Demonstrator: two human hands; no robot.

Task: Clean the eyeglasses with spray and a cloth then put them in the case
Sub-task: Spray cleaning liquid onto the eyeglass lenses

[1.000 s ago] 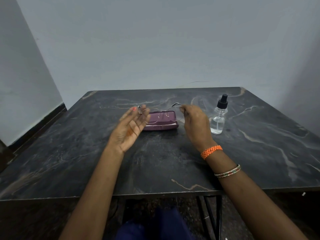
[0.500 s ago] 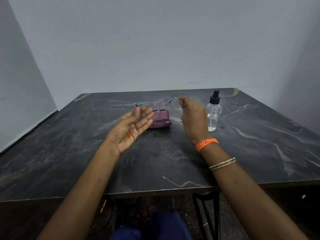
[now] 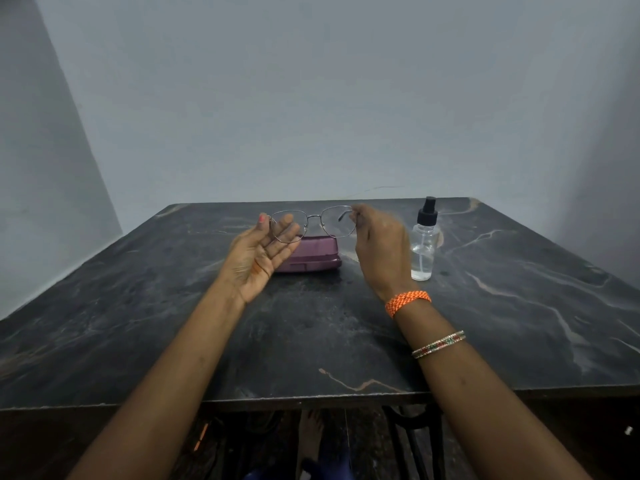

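Observation:
Thin metal-framed eyeglasses (image 3: 313, 216) hang in the air just above a closed purple case (image 3: 311, 259) lying on the dark marble table (image 3: 329, 334). My left hand (image 3: 259, 258) has its palm turned up and its fingers spread behind the left lens, with the thumb at the frame's left end. My right hand (image 3: 381, 251) pinches the frame's right end, its back toward me. A clear spray bottle (image 3: 424, 247) with a black pump top stands upright just right of my right hand. No cloth is visible.
Grey walls close off the table at the back and on both sides. The table's front edge (image 3: 311, 398) lies near my body, with dark metal legs and the floor below it.
Both hands have lifted the eyeglasses a little higher above the case. The view has tilted upward, so the table sits lower in the frame.

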